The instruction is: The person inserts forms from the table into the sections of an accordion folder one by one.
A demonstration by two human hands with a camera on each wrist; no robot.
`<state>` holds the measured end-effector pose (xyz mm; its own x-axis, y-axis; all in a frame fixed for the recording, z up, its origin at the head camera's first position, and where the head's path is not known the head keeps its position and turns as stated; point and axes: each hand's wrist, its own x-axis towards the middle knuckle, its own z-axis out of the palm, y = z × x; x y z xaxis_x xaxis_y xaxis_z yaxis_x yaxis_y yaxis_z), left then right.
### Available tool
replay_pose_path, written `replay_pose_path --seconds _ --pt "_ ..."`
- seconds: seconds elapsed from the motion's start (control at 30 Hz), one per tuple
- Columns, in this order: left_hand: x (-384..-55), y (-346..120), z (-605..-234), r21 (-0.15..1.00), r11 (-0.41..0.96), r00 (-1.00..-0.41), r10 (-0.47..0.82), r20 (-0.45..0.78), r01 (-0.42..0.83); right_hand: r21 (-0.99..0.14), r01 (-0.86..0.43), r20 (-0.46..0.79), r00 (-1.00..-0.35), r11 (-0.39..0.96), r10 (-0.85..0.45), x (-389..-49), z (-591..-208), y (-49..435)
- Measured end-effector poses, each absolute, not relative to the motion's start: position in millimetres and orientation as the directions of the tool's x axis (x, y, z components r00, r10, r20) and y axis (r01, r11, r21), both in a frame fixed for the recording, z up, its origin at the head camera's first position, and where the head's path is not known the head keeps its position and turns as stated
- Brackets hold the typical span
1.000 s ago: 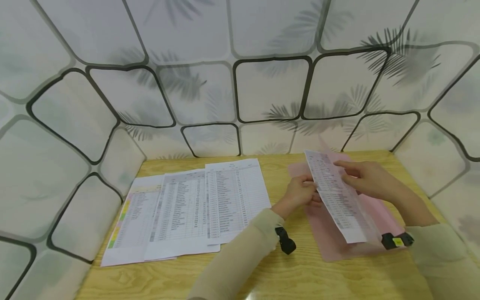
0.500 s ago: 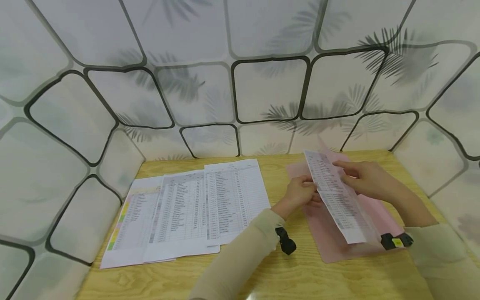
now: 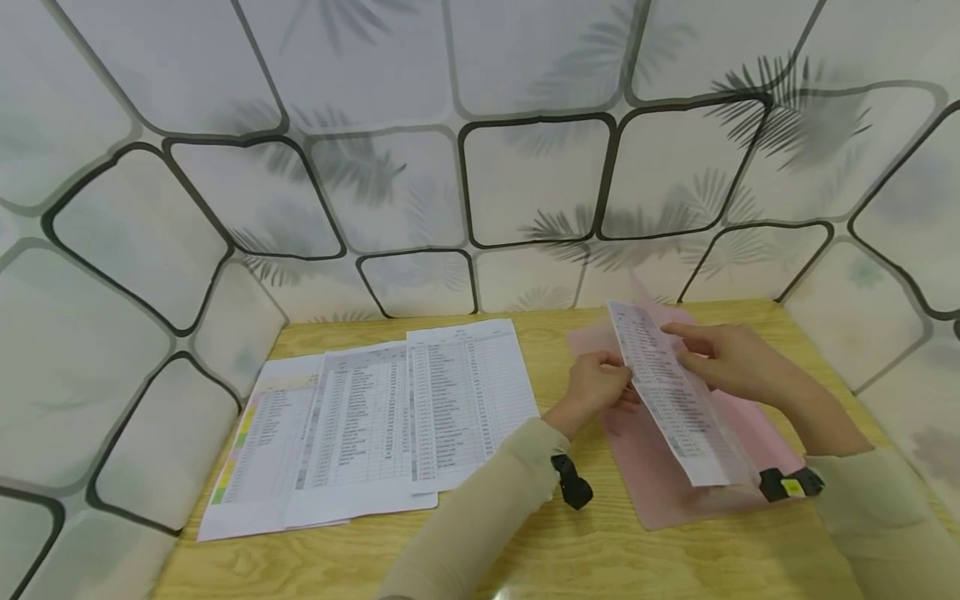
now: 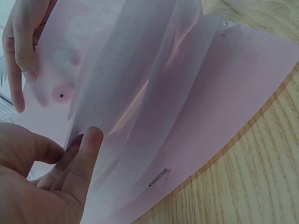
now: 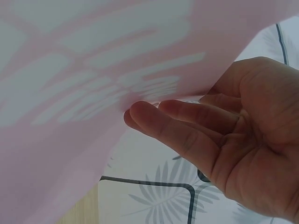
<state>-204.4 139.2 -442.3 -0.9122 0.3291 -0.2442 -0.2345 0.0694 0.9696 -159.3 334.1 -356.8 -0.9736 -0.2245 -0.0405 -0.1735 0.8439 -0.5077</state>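
Note:
A pink plastic folder (image 3: 637, 467) lies opened on the right of the table, with clear inner pages (image 4: 196, 93) and a metal fastener (image 4: 158, 177). A printed sheet (image 3: 667, 400) stands tilted up in it. My left hand (image 3: 596, 387) pinches this sheet's left edge; in the left wrist view its fingertips (image 4: 91, 140) meet at the edge of the clear page. Across from it, my right hand (image 3: 731, 358) holds the raised pink cover (image 5: 70, 154) between thumb and fingers. The thumb is partly hidden behind the cover in the right wrist view.
Several printed sheets (image 3: 367, 417) overlap in a row at the left of the wood-grain table (image 3: 510, 550). The leftmost one has coloured cells down one side. A patterned wall (image 3: 536, 183) closes off the back and both sides.
Both hands and the raised sheet keep almost the same place. My left fingers have curled in slightly, and the head view has shifted a little.

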Motion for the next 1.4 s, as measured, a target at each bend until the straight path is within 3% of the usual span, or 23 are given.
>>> replay_pose_path --seconds 0.7,1.4 --pt "-216.4 82.7 -449.1 0.973 0.103 -0.897 0.379 -0.229 -0.205 -0.519 -0.146 -0.079 -0.973 0.842 -0.217 -159.4 -351.6 331.6" --pt "-229.5 -28.1 -450.6 0.933 0.347 -0.951 0.247 -0.187 -0.094 -0.546 -0.139 -0.11 -0.966 0.826 -0.235 -161.6 -356.6 332.0"
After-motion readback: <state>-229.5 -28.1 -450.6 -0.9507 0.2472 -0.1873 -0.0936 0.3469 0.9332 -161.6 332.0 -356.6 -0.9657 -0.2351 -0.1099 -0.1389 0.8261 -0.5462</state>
